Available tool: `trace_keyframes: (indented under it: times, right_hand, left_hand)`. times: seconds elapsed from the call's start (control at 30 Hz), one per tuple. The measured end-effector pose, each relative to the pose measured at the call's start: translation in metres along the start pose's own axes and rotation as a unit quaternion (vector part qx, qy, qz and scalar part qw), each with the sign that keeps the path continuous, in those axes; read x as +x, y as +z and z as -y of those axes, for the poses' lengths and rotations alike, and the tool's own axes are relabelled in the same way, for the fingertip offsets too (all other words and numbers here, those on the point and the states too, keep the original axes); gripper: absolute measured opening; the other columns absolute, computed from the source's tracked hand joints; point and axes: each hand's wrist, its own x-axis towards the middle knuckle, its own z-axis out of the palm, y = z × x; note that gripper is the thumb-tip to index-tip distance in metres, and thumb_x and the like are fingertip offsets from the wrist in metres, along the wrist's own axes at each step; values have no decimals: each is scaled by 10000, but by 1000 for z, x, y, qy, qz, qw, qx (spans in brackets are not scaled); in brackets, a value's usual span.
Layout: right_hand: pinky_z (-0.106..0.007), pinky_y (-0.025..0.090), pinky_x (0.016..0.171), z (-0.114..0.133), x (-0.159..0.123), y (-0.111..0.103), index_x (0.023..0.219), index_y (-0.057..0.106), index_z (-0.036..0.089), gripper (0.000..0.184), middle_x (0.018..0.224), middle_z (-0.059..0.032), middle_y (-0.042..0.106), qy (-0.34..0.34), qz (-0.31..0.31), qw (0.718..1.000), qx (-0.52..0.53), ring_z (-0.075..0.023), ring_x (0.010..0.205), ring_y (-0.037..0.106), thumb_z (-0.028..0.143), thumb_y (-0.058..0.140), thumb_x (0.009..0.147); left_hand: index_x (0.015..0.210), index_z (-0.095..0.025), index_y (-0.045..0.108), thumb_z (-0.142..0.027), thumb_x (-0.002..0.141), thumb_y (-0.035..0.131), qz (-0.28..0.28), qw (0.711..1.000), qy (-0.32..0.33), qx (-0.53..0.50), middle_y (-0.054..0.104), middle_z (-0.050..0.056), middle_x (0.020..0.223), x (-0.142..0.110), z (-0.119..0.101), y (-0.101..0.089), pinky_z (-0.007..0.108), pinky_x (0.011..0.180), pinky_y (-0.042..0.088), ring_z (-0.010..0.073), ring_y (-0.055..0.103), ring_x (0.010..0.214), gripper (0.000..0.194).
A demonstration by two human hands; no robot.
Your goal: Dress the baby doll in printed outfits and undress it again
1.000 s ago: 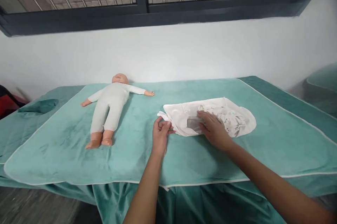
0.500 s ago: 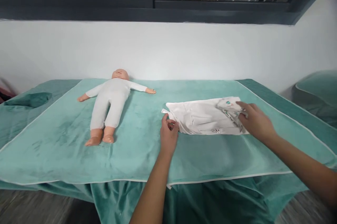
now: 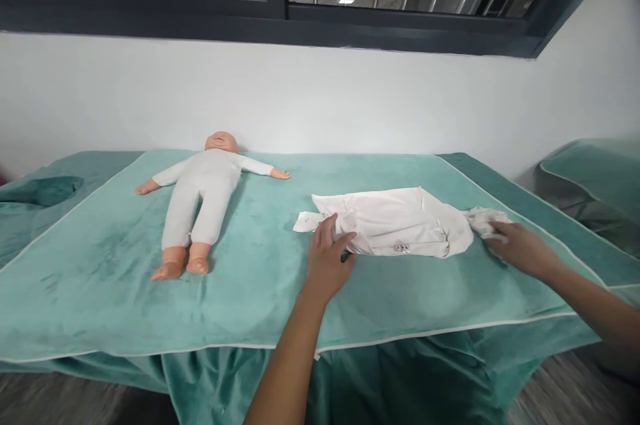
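A folded white garment (image 3: 400, 218) with a small dark print lies flat on the bed cover, and a pale patterned strip sticks out at its left end. My left hand (image 3: 330, 255) rests on the garment's left end with its fingers apart. At the other end, my right hand (image 3: 523, 248) is closed on a crumpled white patterned part of the cloth (image 3: 483, 220), stretched out to the right. Whether this part is joined to the garment I cannot tell. To the left a baby doll (image 3: 205, 188) in a white bodysuit lies on its back, arms spread.
A light green velvet cover (image 3: 100, 292) with white piping spreads over the bed, and darker green fabric (image 3: 240, 378) hangs at the front. A green cushion (image 3: 595, 175) is at the right. Behind are a white wall and a dark window frame (image 3: 270, 25).
My right hand has moved right, drawing the patterned cloth out beyond the garment's right end. My left hand's fingers have spread from a pinch and moved onto the garment. The view has shifted slightly.
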Motion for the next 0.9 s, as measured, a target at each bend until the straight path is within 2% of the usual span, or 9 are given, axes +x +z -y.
trace_keyframes:
  times: [0.1, 0.2, 0.37, 0.5, 0.57, 0.63, 0.77, 0.83, 0.9]
  right_hand:
    - [-567, 397, 824, 45, -9, 2, 1226, 656, 216, 434, 1241, -246, 625, 0, 49, 993, -107, -451, 1080, 581, 399, 570, 842]
    - [-556, 398, 950, 94, -19, -11, 1358, 550, 193, 485, 1371, -211, 560, -104, 20, 991, -87, -418, 1198, 533, 398, 492, 922]
    - [-434, 490, 876, 161, -28, -12, 1332, 556, 268, 416, 1238, -113, 646, -251, 103, 962, 34, -298, 1081, 618, 417, 505, 946]
    - [-384, 469, 722, 206, -19, -7, 989, 667, 217, 233, 906, -95, 671, -221, 143, 964, 49, -265, 850, 628, 297, 451, 953]
    - [-343, 440, 666, 232, -16, -12, 820, 621, 208, 246, 778, -56, 626, -190, 199, 950, 149, -217, 740, 589, 311, 448, 960]
    - [-304, 424, 613, 260, -17, -19, 778, 564, 212, 275, 694, -4, 565, -143, 286, 886, 335, -171, 656, 542, 399, 483, 963]
    - [-314, 501, 723, 313, -27, -28, 825, 564, 200, 304, 733, 18, 570, -12, 358, 683, 637, -151, 720, 579, 490, 606, 906]
    - [-354, 506, 877, 329, -28, -28, 904, 636, 192, 244, 874, -17, 647, -15, 359, 636, 683, -175, 881, 623, 433, 663, 883]
    - [-391, 483, 989, 338, -25, -27, 1073, 673, 216, 260, 1105, -53, 676, -51, 372, 615, 693, -207, 1074, 617, 372, 695, 866]
  left_hand:
    - [999, -235, 713, -86, 827, 613, -40, 999, -5, 32, 398, 108, 1493, 0, -1, 2, 530, 1124, 343, 327, 348, 1395, 249]
    - [958, -219, 704, -133, 877, 582, -62, 998, -14, 21, 447, 120, 1431, 0, 0, 4, 516, 1094, 368, 317, 394, 1345, 170]
    - [1031, -219, 716, -237, 910, 563, -124, 988, -88, -20, 540, 126, 1182, -3, 1, 2, 416, 945, 450, 261, 533, 1089, 196]
    - [1051, -247, 705, -314, 948, 509, -104, 976, -161, -99, 655, 72, 959, -4, -3, -3, 347, 838, 441, 220, 593, 879, 231]
    - [1083, -246, 675, -363, 945, 521, -116, 961, -204, -145, 689, 59, 916, -3, -6, -5, 334, 815, 433, 217, 609, 834, 237]
    - [1149, -234, 618, -421, 928, 550, -140, 940, -245, -193, 687, 43, 854, -1, -8, -6, 316, 770, 433, 206, 612, 771, 297]
    - [1006, -210, 586, -542, 895, 566, -162, 910, -274, -266, 657, 10, 772, 1, -7, -11, 288, 747, 438, 181, 608, 752, 350]
    - [812, -196, 578, -622, 875, 543, -151, 892, -284, -319, 617, -1, 705, 1, -5, -16, 276, 703, 433, 164, 574, 705, 432]
    - [689, -179, 567, -687, 850, 524, -125, 865, -306, -378, 581, -3, 640, 1, -3, -22, 273, 645, 418, 148, 533, 642, 535]
